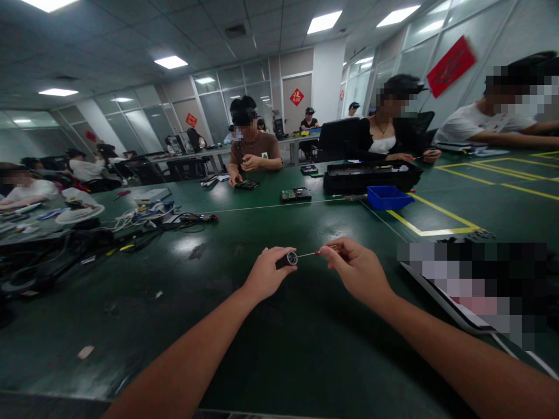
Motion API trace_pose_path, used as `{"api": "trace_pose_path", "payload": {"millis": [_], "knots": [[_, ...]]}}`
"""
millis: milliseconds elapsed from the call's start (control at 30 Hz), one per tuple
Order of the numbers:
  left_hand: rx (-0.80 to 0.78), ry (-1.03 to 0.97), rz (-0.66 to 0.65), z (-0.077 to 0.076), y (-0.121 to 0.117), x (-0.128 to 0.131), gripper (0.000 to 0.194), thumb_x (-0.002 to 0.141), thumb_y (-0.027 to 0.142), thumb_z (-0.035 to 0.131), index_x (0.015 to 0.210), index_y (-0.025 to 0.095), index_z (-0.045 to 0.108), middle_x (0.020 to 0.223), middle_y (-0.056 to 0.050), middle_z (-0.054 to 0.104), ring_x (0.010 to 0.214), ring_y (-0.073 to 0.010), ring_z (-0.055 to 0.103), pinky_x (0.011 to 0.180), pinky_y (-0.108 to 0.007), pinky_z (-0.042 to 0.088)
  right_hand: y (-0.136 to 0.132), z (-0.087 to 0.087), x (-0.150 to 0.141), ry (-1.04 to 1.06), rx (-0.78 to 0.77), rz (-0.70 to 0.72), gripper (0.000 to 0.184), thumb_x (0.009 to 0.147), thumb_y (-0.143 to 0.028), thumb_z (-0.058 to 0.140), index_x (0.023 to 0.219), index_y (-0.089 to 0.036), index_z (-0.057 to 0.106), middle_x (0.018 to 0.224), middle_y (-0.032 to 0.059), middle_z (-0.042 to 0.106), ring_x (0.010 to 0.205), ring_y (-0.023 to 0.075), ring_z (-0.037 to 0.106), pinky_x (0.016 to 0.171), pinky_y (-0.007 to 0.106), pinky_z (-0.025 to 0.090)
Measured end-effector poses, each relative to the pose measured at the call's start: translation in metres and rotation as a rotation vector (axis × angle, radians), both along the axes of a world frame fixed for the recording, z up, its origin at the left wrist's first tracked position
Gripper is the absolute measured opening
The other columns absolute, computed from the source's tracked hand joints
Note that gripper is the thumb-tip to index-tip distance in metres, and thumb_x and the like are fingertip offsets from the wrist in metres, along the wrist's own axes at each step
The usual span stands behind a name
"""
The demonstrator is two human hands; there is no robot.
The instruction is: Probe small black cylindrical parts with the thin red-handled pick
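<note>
My left hand (267, 271) is closed round a small black cylindrical part (288, 259) with a round silver end face turned to the right. My right hand (356, 269) pinches a thin screwdriver (315, 253) with a red collar, its metal tip pointing left at the cylinder's end face. Both hands hover just above the dark green table (244, 326), a short gap between them.
A blurred flat device (471, 291) lies at my right. Ahead sit a blue bin (388, 198), a black case (371, 176) and a circuit board (296, 194). Cables and tools (144, 221) pile at the left. Several people work at the tables; yellow tape (437, 224) marks zones.
</note>
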State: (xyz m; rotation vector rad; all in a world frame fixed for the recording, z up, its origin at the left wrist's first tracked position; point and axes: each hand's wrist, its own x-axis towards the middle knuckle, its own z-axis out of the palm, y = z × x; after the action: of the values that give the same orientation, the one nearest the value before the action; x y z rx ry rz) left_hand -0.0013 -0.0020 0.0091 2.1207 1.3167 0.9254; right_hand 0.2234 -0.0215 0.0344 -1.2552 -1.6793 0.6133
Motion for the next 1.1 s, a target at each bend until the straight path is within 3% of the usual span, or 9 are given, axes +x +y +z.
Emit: {"api": "trace_pose_path", "payload": {"millis": [167, 267, 367, 467, 567, 667, 800, 900, 1100], "knots": [[0.003, 0.054, -0.014, 0.0, -0.001, 0.001, 0.038, 0.085, 0.024, 0.071, 0.123, 0.029, 0.065, 0.124, -0.005, 0.066, 0.119, -0.0261, 0.056, 0.118, -0.058, 0.022, -0.001, -0.004, -0.001, -0.016, 0.015, 0.087, 0.024, 0.096, -0.04, 0.048, 0.098, -0.023, 0.064, 0.068, -0.0003, 0.065, 0.063, 0.018, 0.063, 0.058, 0.03, 0.045], [-0.005, 0.076, -0.029, 0.0, -0.001, 0.002, 0.038, 0.085, 0.025, 0.071, 0.123, 0.03, 0.064, 0.125, -0.004, 0.065, 0.121, -0.0257, 0.056, 0.119, -0.06, 0.016, 0.0, -0.006, 0.0, -0.049, -0.019, 0.047, 0.035, 0.099, -0.047, 0.042, 0.091, -0.023, 0.066, 0.06, -0.0017, 0.059, 0.053, 0.0165, 0.055, 0.052, 0.03, 0.039], [-0.006, 0.09, -0.033, 0.0, -0.001, 0.002, 0.037, 0.086, 0.026, 0.071, 0.122, 0.03, 0.064, 0.125, -0.003, 0.065, 0.121, -0.0252, 0.056, 0.119, -0.061, 0.015, 0.0, -0.01, -0.002, -0.027, 0.008, 0.014, 0.03, 0.098, -0.044, 0.043, 0.101, -0.023, 0.064, 0.072, 0.001, 0.065, 0.059, 0.0177, 0.058, 0.055, 0.031, 0.041], [0.003, 0.1, -0.016, -0.001, 0.0, 0.001, 0.038, 0.086, 0.026, 0.071, 0.123, 0.029, 0.064, 0.126, -0.004, 0.065, 0.122, -0.026, 0.055, 0.119, -0.061, 0.016, 0.001, -0.013, -0.005, 0.108, 0.009, 0.012, 0.026, 0.094, -0.04, 0.051, 0.111, -0.022, 0.059, 0.087, 0.0047, 0.07, 0.074, 0.0205, 0.065, 0.065, 0.033, 0.049], [0.013, 0.081, -0.005, -0.001, 0.0, 0.001, 0.039, 0.084, 0.024, 0.072, 0.123, 0.028, 0.065, 0.124, -0.005, 0.065, 0.12, -0.0261, 0.056, 0.117, -0.057, 0.025, 0.005, -0.017, -0.006, 0.25, -0.045, 0.04, 0.027, 0.091, -0.044, 0.057, 0.103, -0.021, 0.062, 0.089, 0.0061, 0.071, 0.081, 0.0218, 0.067, 0.074, 0.037, 0.053], [0.039, 0.034, -0.056, 0.0, -0.001, 0.002, 0.039, 0.084, 0.022, 0.072, 0.122, 0.028, 0.066, 0.123, -0.005, 0.066, 0.117, -0.0239, 0.058, 0.111, -0.047, 0.038, 0.015, -0.021, -0.003, 0.443, -0.138, 0.037, 0.03, 0.09, -0.049, 0.057, 0.096, -0.021, 0.063, 0.087, 0.0067, 0.071, 0.08, 0.0216, 0.068, 0.079, 0.04, 0.056], [0.044, 0.019, -0.046, 0.001, -0.001, 0.003, 0.04, 0.086, 0.021, 0.069, 0.125, 0.029, 0.064, 0.127, -0.004, 0.064, 0.121, -0.0233, 0.055, 0.112, -0.047, 0.037, 0.025, -0.026, 0.001, 0.659, -0.314, 0.06, 0.029, 0.087, -0.05, 0.058, 0.085, -0.021, 0.06, 0.076, 0.0058, 0.067, 0.069, 0.0212, 0.066, 0.073, 0.041, 0.058], [0.013, 0.026, -0.027, 0.001, 0.0, 0.003, 0.04, 0.086, 0.022, 0.07, 0.125, 0.028, 0.064, 0.127, -0.005, 0.064, 0.121, -0.0238, 0.055, 0.113, -0.049, 0.035, 0.023, -0.024, 0.0, 0.63, -0.253, 0.014, 0.028, 0.086, -0.049, 0.061, 0.088, -0.021, 0.062, 0.081, 0.0056, 0.068, 0.073, 0.0202, 0.066, 0.074, 0.039, 0.057], [0.018, 0.039, -0.002, 0.002, -0.002, 0.004, 0.041, 0.085, 0.025, 0.072, 0.125, 0.029, 0.064, 0.124, -0.005, 0.065, 0.119, -0.0254, 0.056, 0.114, -0.052, 0.033, 0.008, -0.013, -0.005, 0.302, -0.071, 0.006, 0.028, 0.093, -0.047, 0.053, 0.093, -0.02, 0.061, 0.083, 0.0056, 0.069, 0.076, 0.0206, 0.067, 0.075, 0.038, 0.054]]}}
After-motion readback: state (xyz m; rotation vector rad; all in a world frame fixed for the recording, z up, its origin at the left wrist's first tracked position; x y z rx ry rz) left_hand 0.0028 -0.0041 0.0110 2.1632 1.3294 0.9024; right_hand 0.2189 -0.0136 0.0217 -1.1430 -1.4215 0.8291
